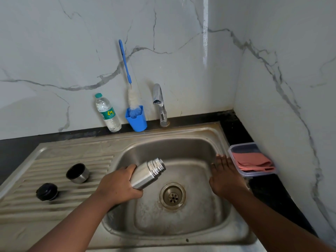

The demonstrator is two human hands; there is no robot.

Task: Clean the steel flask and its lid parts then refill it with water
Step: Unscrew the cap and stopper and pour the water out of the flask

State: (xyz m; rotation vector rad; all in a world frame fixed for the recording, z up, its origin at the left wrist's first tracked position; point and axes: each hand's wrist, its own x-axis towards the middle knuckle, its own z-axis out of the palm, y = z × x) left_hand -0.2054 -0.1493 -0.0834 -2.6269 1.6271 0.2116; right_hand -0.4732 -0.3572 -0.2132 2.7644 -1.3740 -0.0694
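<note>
My left hand grips the lower body of the steel flask, which is tilted with its open threaded mouth pointing up and to the right over the sink basin. My right hand hovers flat with straight fingers over the right side of the basin, holding nothing. On the ribbed drainboard to the left stand the steel cup lid, dark inside, and the black stopper. No water runs from the tap.
At the back edge stand a plastic water bottle and a blue cup holding a long blue-handled bottle brush. A clear box with a pink cloth sits on the black counter right of the sink. The drain is open.
</note>
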